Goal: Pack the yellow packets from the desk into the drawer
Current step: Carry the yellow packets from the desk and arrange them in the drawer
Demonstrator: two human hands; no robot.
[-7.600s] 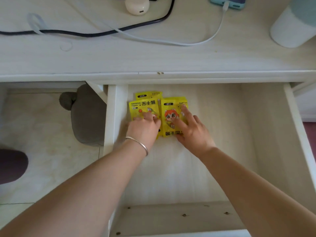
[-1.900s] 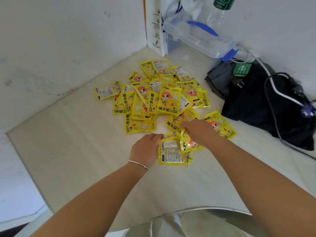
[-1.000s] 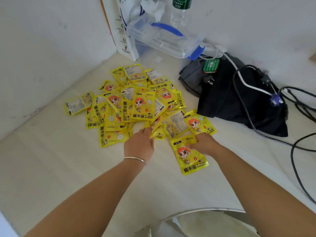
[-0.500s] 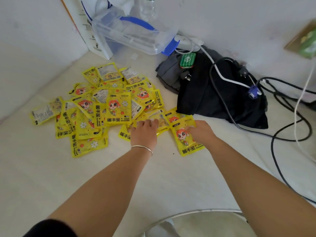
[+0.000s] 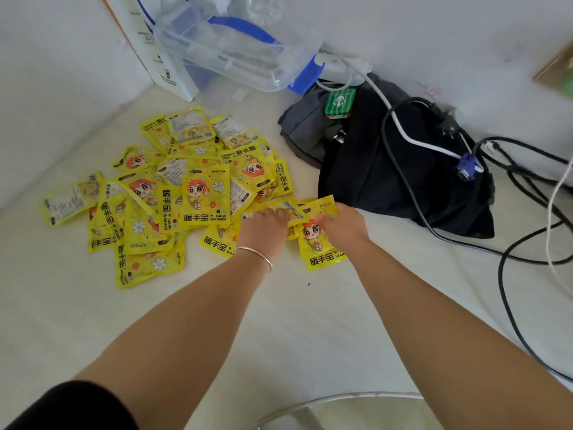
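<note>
A loose pile of several yellow hand-warmer packets (image 5: 173, 193) lies on the white desk (image 5: 279, 321). At the pile's right edge, my left hand (image 5: 263, 231), with a silver bracelet at the wrist, grips a yellow packet (image 5: 291, 211) by its near edge. My right hand (image 5: 344, 226) is closed on the top of another yellow packet (image 5: 319, 246) with a red-haired cartoon figure, which rests on the desk. The two hands are close together. The drawer is out of view.
A black bag (image 5: 403, 175) with cables (image 5: 511, 243) draped over it lies just right of my hands. A clear plastic box with blue clips (image 5: 235, 54) and a white carton (image 5: 155, 48) stand against the back wall. A chair rim (image 5: 325, 401) shows at the bottom.
I left the drawer and turned to the pile on the desk. Over the last second both hands took hold of packets at the pile's right edge and drew closer together.
</note>
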